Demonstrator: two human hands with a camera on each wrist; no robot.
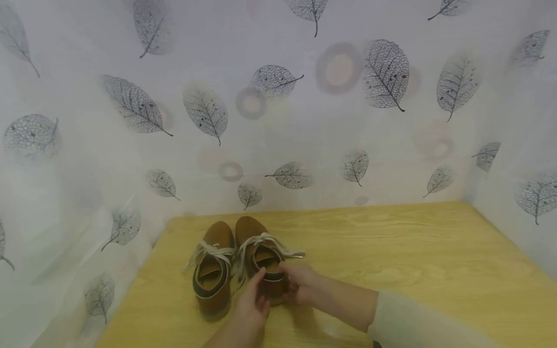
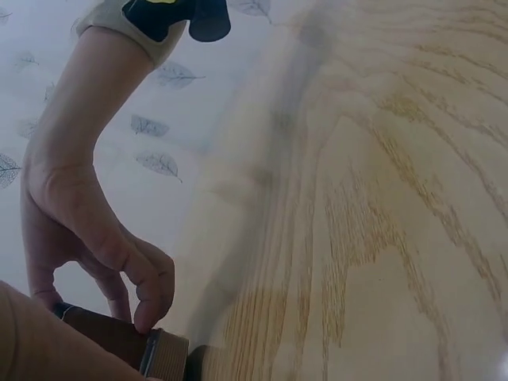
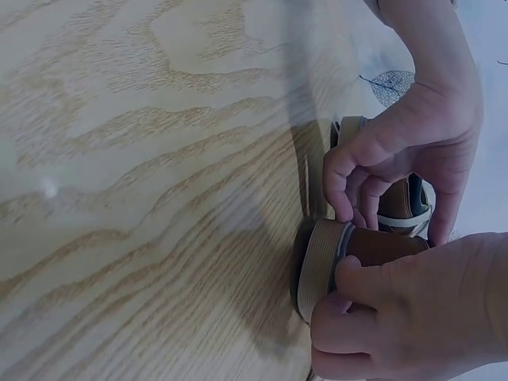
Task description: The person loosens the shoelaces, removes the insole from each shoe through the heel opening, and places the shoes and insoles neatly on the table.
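Two brown shoes with pale laces stand side by side on a wooden tabletop, toes toward the back. Both hands are at the heel of the right shoe (image 1: 250, 232). My left hand (image 1: 250, 304) holds it from the left, thumb at the collar and fingers low on the side. From the right, my right hand (image 1: 304, 285) grips the same heel, with curled fingers near the sole. In the right wrist view, the brown heel (image 3: 381, 246) lies between both hands, its ribbed sole edge showing. The left shoe (image 1: 213, 304) stands just beside, untouched.
The yellowish wooden tabletop (image 1: 391, 256) extends to the right of the shoes. A white sheet (image 1: 304, 130) printed with grey leaves rises behind and along both sides. White laces (image 1: 291, 252) hang loosely off the right shoe.
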